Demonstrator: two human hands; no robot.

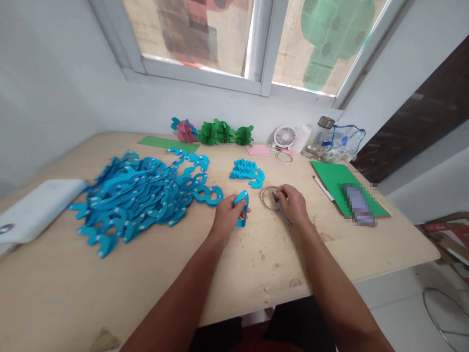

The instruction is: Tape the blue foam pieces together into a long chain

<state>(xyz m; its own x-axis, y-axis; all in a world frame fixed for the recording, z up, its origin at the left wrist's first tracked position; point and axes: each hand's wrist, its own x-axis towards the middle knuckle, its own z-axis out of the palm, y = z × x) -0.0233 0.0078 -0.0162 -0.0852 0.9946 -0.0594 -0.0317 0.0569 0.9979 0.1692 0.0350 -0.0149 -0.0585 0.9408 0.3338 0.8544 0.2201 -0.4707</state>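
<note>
My left hand (229, 213) is closed on a curved blue cutout (242, 197) with white patches, held upright just above the wooden table. To the right of it, my right hand (292, 204) is closed round a small grey-handled tool (283, 213) with a dark tip, its exact kind unclear. The tip lies over a thin wire coil (264, 199) on the tabletop. Beyond my left hand sits a small group of blue curved pieces (244, 169). A large heap of similar blue cutouts (139, 190), dotted with white patches, spreads to the left.
A white slab-like object (44, 205) lies at far left. Along the wall stand green paper shapes (216, 132), a pink one (186, 131) and a small fan (285, 137). A lidded bottle (325, 129), green sheets (328, 176), a pen (323, 188) and a blurred object (359, 203) are at right.
</note>
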